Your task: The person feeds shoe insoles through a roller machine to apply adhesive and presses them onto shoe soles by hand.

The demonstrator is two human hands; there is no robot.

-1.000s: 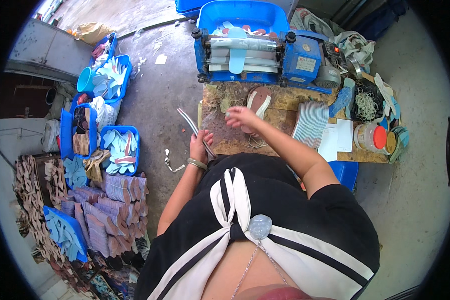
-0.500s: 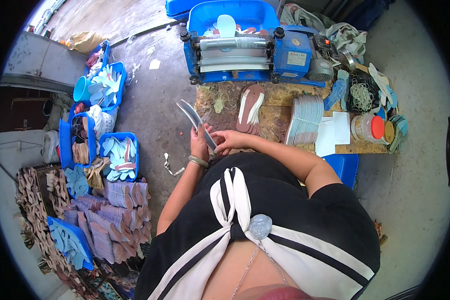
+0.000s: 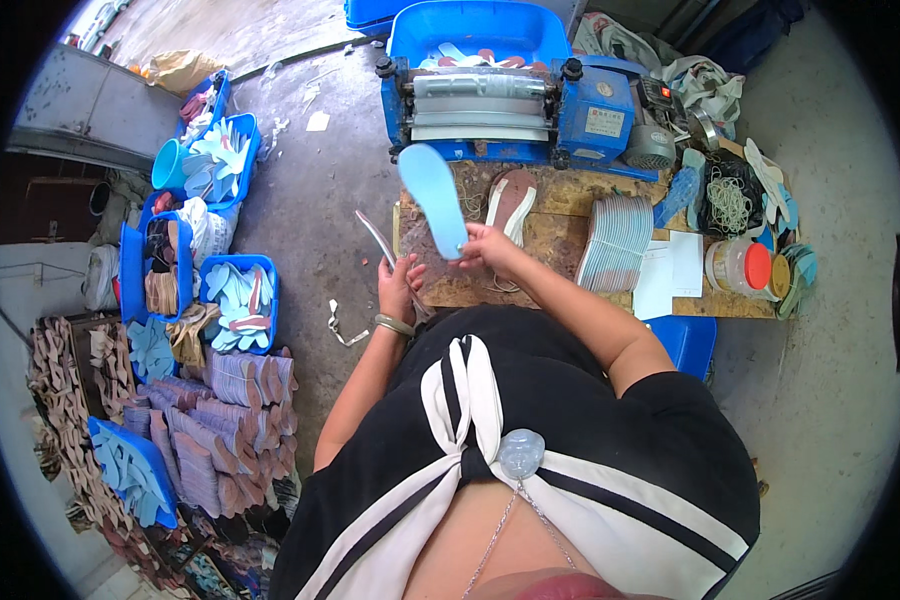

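My right hand [image 3: 485, 248] pinches the heel end of a light-blue insole [image 3: 432, 200], held up with its flat face showing. The insole's toe end is near the front of a blue roller machine [image 3: 480, 122]. Lower and to the left, my left hand [image 3: 398, 284] is closed on another insole [image 3: 375, 236], seen nearly edge-on; whether it is one or more I cannot tell. Just beyond my right hand, a pile of brown insoles with white patches [image 3: 512, 196] lies on the wooden table [image 3: 550, 215], partly covered by my hand.
To the right stands a bundled row of insoles [image 3: 615, 245], beside white papers [image 3: 668, 272] and a clear jar with a red lid [image 3: 740, 266]. A blue bin [image 3: 485, 22] sits behind the rollers. On the left are blue bins of insoles [image 3: 238, 305] and stacked insole bundles [image 3: 225, 430].
My right hand has parted from the left and moved forward and right, lifting the light-blue insole. The insole that stuck up from the rollers is no longer there. The view has shifted slightly.
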